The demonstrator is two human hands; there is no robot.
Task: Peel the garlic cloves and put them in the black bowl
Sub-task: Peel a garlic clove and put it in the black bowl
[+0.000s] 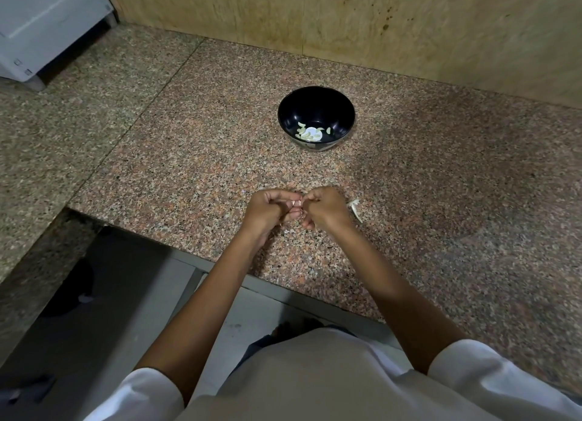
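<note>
the counter [189, 156] is speckled granite and fills most of the view; a joint line crosses it on the left; behind it stands a beige wall panel [409, 26]; a white appliance [41, 20] sits at the far left corner; two bare forearms reach forward from white sleeves [491, 367] over the near edge of the counter; the black bowl [294, 105] stands upright on the counter, beyond the hands and well apart from them, nearer the wall panel; the left hand [267, 211] and the right hand [326, 208] meet near the front edge of the counter, fingers curled inward, fingertips touching; both hands pinch one garlic clove [296, 203] between them, of which only a small pale part shows; several peeled cloves [310, 133], pale green-white, lie on the bottom of the black bowl; a pale strip of garlic skin [355, 209] lies on the counter just beside the right hand, on its outer side; small skin flakes [288, 231] lie on the counter under the hands.
</note>
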